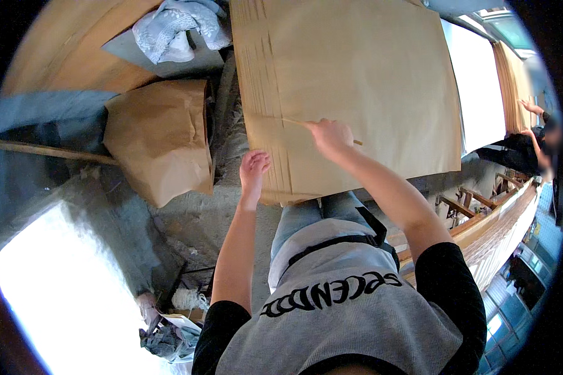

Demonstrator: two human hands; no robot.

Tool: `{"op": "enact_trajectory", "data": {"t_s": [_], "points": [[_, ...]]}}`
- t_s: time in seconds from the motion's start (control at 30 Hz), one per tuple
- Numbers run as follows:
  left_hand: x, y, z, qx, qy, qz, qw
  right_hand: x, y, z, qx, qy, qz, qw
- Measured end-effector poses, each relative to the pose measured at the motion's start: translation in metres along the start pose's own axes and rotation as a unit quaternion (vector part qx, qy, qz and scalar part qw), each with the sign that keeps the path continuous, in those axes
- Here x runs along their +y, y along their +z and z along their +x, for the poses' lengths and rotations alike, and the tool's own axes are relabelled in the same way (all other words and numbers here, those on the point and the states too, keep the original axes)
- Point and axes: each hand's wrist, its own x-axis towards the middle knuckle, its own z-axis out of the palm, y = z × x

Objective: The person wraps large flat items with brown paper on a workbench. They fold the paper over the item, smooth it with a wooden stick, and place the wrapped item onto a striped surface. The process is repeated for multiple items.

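Observation:
A broad stack of brown paper sheets lies before me, its left side fanned into several narrow overlapping edges. Above these sheets, my right hand is closed round a thin wooden stick. The stick's left end reaches over the fanned edges, and its other end shows past my wrist. My left hand is at the stack's left edge, near the front corner, with its fingers curled in. Whether anything is between those fingers, I cannot make out.
A folded brown paper bundle stands left of the stack. A crumpled white cloth lies on a grey board at the far left. To the right are a white sheet, a wooden frame and another person.

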Motion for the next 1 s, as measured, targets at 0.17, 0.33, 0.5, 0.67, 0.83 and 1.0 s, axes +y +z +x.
{"op": "enact_trajectory", "data": {"t_s": [0.17,0.33,0.5,0.67,0.83,1.0], "points": [[0.000,0.019,0.017,0.013,0.009,0.002,1.000,0.008,0.015,-0.023,-0.010,0.013,0.058,0.998],[-0.011,0.022,0.027,0.033,0.011,-0.009,0.999,0.055,0.021,-0.060,0.067,0.080,0.238,0.966],[-0.005,0.027,0.019,-0.024,-0.060,0.118,0.991,0.129,0.072,-0.113,0.151,0.166,0.382,0.896],[-0.018,0.026,-0.047,-0.183,-0.157,-0.060,0.969,0.185,0.105,-0.182,0.022,0.243,0.538,0.807],[-0.071,0.077,-0.118,-0.243,-0.179,-0.239,0.923,0.210,0.138,-0.218,-0.102,0.177,0.667,0.716],[-0.122,0.175,-0.095,-0.056,-0.264,-0.223,0.937,0.218,0.173,-0.204,-0.177,0.117,0.672,0.710]]}}
